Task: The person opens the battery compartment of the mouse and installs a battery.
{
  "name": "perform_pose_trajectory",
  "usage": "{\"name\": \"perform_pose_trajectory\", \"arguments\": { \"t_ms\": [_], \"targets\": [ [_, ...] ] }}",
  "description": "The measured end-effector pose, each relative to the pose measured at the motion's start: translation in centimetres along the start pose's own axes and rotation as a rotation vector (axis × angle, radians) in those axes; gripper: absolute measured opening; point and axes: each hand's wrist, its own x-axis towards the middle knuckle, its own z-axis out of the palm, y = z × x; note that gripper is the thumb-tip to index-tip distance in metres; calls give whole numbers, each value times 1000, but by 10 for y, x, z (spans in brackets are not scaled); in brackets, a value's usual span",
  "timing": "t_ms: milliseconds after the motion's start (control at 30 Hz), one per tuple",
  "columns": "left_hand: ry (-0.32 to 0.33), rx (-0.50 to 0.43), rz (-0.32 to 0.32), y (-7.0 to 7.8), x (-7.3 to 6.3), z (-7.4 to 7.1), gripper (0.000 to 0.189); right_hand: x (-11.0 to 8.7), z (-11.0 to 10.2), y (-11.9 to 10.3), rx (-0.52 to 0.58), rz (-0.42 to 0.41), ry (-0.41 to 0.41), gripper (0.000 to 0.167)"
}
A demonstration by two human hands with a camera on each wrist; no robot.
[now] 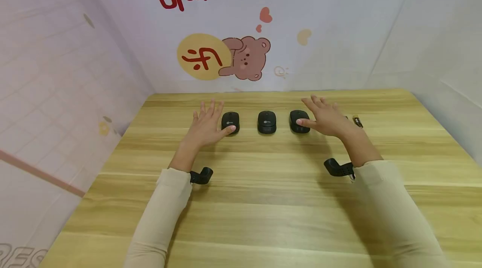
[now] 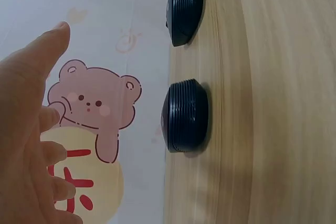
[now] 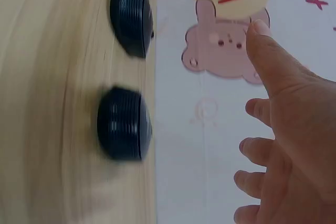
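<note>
Three black computer mice stand in a row near the table's far edge: a left mouse [image 1: 230,118], a middle mouse [image 1: 267,117] and a right mouse [image 1: 298,116]. My left hand [image 1: 205,129], fingers spread, hovers beside the left mouse; the thumb overlaps it in the head view. A gap shows between that hand and the left mouse [image 2: 186,116] in the left wrist view. Over on the other side, my right hand [image 1: 329,121] is spread too, its thumb in front of the right mouse. From the right wrist, the right mouse [image 3: 123,124] appears apart from the fingers. Neither hand holds anything.
A small dark and gold battery [image 1: 357,121] lies right of the right hand, with another small item [image 1: 346,117] partly hidden by that hand. Behind the wooden table [image 1: 256,218] hangs a white backdrop with a printed bear [image 1: 248,59]. Each wrist wears a black camera mount.
</note>
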Motion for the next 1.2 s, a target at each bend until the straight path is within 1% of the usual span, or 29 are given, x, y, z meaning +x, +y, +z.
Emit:
{"name": "perform_pose_trajectory", "arguments": {
  "t_ms": [133,233,400,567,700,833,1000,1200],
  "targets": [
    [-4,-16,-9,-9,-6,-1,90,20,10,-17,20,-58,-2,77],
    [-4,-25,-12,-14,-10,-2,90,33,17,-29,22,-88,-7,77],
    [6,-26,-12,-23,-14,-3,89,51,25,-48,37,-111,-13,79],
    [10,-47,-31,-33,-16,-5,89,68,34,-70,90,-115,-60,78],
    [-8,-78,-40,-39,-15,-3,89,82,44,-86,103,-137,-77,78],
    [-27,-83,-45,-43,-13,-2,89,95,54,-100,86,-168,-82,80],
    [-45,-51,-30,-47,-10,-1,89,110,65,-119,74,-167,-111,83],
    [-74,-21,-2,-51,-4,7,88,125,83,-135,64,-211,-141,80]
  ]
}}
